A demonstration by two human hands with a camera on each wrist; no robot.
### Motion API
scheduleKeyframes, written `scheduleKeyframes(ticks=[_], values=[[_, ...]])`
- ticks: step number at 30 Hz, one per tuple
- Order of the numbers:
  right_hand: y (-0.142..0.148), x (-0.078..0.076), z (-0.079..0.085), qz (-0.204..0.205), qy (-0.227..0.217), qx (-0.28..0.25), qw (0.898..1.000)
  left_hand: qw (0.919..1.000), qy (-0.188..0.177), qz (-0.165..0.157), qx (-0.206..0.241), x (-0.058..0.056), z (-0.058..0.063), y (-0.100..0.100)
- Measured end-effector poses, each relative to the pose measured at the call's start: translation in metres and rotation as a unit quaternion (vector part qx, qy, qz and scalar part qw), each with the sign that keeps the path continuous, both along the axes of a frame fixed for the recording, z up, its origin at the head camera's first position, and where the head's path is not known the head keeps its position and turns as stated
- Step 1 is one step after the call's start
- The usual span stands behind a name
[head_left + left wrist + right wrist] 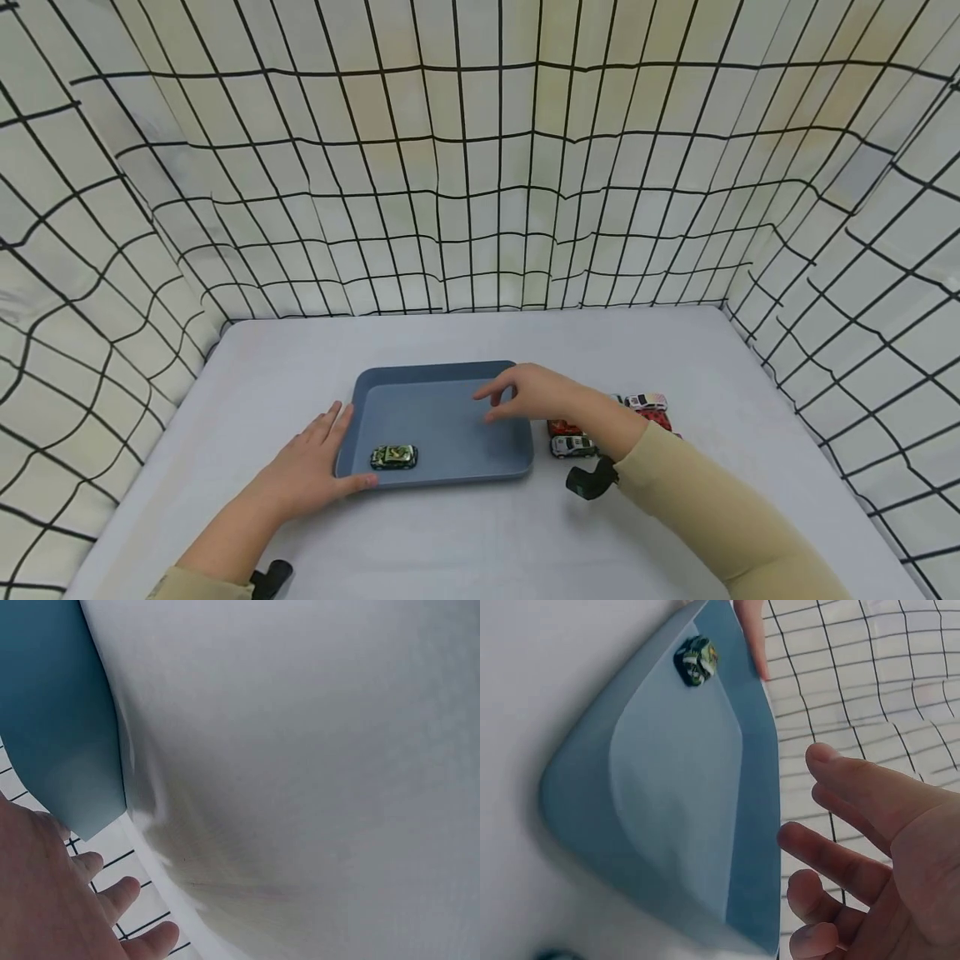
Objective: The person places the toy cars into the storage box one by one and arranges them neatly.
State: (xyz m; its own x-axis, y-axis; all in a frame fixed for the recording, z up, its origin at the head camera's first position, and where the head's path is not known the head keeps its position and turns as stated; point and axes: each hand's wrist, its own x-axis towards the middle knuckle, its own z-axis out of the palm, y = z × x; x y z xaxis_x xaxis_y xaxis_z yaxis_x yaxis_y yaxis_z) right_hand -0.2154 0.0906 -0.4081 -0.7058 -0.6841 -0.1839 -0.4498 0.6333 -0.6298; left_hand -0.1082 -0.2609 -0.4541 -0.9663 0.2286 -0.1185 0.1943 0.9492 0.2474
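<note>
A blue-grey rectangular tray (442,425) lies on the white table, with a green patterned toy car (393,457) near its front left corner. My left hand (315,458) rests against the tray's left side, fingers spread and thumb at the front rim. In the left wrist view, part of the tray (60,697) shows above the fingers. Over the tray's right part hovers my right hand (536,393), fingers loosely bent and holding nothing. The right wrist view shows that hand (885,862) with its fingers apart, and the green car (696,660) inside the tray.
Right of the tray, partly hidden by my right forearm, several toy cars stand close together, among them a silver car (573,447), a white car (647,402) and a red car (657,417). White walls with black netting (487,192) enclose the table's back and sides.
</note>
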Motion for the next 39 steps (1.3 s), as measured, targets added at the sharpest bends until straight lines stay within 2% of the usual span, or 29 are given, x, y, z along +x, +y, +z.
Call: scheduleKeyframes(ticks=[5, 10, 16, 25, 29, 33, 39], values=[[0.030, -0.001, -0.009, -0.028, -0.005, -0.004, 1.000, 1.0000, 0.003, 0.005, -0.001, 0.000, -0.002, -0.001], [0.060, 0.003, -0.020, -0.057, -0.004, 0.031, 0.998, 1.0000, 0.004, 0.008, 0.001, 0.001, -0.001, -0.001], [0.085, 0.010, -0.022, -0.059, 0.014, 0.054, 0.997, 1.0000, -0.002, 0.009, -0.001, 0.002, 0.000, 0.001], [0.091, 0.011, -0.018, -0.076, 0.014, 0.086, 0.993, 0.9999, -0.004, 0.011, -0.004, 0.001, 0.000, 0.001], [0.092, 0.007, -0.020, -0.075, 0.013, 0.105, 0.992, 0.9999, -0.006, 0.013, -0.001, 0.001, 0.000, 0.001], [0.092, 0.004, -0.022, -0.058, 0.010, 0.113, 0.992, 0.9999, -0.007, 0.015, 0.001, 0.001, 0.000, 0.001], [0.092, 0.000, -0.028, -0.067, 0.002, 0.123, 0.990, 0.9998, -0.015, 0.015, 0.004, 0.000, 0.001, 0.002]])
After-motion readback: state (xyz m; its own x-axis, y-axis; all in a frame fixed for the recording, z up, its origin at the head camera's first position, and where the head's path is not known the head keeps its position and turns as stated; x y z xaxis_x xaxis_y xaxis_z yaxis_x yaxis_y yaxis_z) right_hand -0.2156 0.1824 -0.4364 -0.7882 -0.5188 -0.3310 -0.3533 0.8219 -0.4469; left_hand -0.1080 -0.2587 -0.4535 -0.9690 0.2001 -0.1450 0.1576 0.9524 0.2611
